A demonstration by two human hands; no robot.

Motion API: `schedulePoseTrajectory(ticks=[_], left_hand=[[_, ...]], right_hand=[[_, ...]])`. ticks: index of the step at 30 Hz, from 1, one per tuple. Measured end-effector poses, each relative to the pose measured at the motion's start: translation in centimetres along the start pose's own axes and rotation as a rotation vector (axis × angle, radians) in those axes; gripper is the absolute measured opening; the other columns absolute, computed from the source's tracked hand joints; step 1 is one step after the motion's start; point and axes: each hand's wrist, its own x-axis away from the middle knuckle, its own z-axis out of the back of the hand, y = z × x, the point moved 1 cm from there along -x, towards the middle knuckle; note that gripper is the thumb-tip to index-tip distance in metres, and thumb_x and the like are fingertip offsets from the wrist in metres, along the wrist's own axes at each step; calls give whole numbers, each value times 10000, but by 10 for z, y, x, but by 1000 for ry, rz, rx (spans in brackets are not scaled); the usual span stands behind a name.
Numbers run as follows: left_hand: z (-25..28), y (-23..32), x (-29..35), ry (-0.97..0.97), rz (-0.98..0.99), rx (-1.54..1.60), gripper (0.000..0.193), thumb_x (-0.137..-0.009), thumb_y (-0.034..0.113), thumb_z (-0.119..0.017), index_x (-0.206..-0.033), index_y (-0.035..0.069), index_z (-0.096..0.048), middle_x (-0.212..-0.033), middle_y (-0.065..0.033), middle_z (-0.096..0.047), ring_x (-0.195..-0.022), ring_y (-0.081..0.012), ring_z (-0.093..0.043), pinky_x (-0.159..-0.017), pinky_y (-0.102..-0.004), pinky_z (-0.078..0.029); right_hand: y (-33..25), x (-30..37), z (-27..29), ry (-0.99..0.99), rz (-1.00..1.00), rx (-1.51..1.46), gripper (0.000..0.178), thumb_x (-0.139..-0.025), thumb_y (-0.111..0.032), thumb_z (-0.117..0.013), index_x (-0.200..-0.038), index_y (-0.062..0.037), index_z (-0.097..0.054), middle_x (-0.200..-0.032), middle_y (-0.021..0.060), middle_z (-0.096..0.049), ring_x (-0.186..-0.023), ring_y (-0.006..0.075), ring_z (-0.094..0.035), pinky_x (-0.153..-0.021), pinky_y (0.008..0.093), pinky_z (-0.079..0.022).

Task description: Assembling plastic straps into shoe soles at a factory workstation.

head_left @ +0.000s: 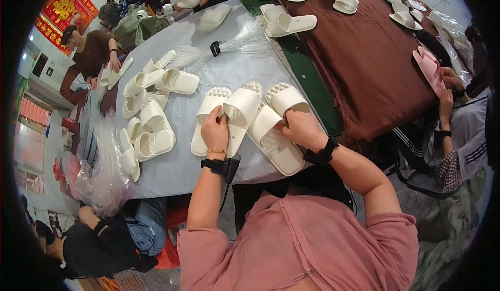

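Four would be a count, so several cream slide slippers lie side by side before me on the grey-covered table. My left hand (214, 130) is closed, its fingertips pinching where the strap edges of the leftmost slipper (212, 99) and its neighbour (244, 102) meet. My right hand (303, 128) is closed on the other pair, with fingers tucked at the strap of the inner slipper (265, 120) and under that of the outer slipper (287, 100). Some fingertips are hidden inside the straps. Both wrists wear black bands.
More cream slippers (156, 116) are piled at the left. Clear plastic strips (245, 43), bound with a black tie, lie beyond. Clear bags (107, 171) hang at the left edge. A brown-covered table (370, 67) holds slippers; at its right a person handles a pink slipper (429, 68).
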Motion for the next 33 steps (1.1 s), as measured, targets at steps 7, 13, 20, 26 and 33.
schedulePoseTrajectory(ticks=[7, 13, 20, 26, 33], left_hand=[[1, 14, 4, 104, -107, 129, 236, -793, 50, -609, -1021, 61, -671, -784, -102, -613, -690, -271, -581, -665, -367, -463], [-14, 30, -1, -34, -235, 96, 477, -773, 191, -679, -1219, 80, -552, -916, -147, -586, -883, -328, -546, -799, -416, -420], [-11, 27, -8, -122, 80, 297, 213, -825, 159, -636, -1002, 41, -649, -810, -129, -639, -703, -236, -591, -663, -342, -463], [16, 24, -13, -129, 111, 329, 171, -821, 121, -629, -963, 30, -656, -824, -130, -655, -655, -204, -591, -628, -310, -467], [-10, 36, -16, -151, -294, 167, 364, -730, 109, -668, -1089, 79, -620, -873, -140, -612, -806, -308, -586, -739, -381, -461]], right_hand=[[6, -1, -1, -1, 14, -9, 288, -791, -292, -629, -829, -7, -626, -777, 191, -661, -725, 356, -656, -661, 458, -516], [5, 0, 1, 11, 20, -5, 322, -798, -320, -630, -824, 1, -623, -767, 190, -658, -710, 352, -653, -653, 450, -514], [3, -3, -2, -7, 25, -17, 336, -802, -336, -631, -814, 0, -625, -759, 190, -658, -704, 350, -653, -649, 446, -514], [9, -2, -2, -8, -14, 4, 340, -808, -341, -626, -824, -2, -624, -776, 197, -661, -722, 356, -655, -659, 453, -515], [7, -3, -1, -19, -1, 2, 331, -814, -336, -620, -835, -5, -621, -782, 197, -661, -723, 358, -652, -664, 460, -512]])
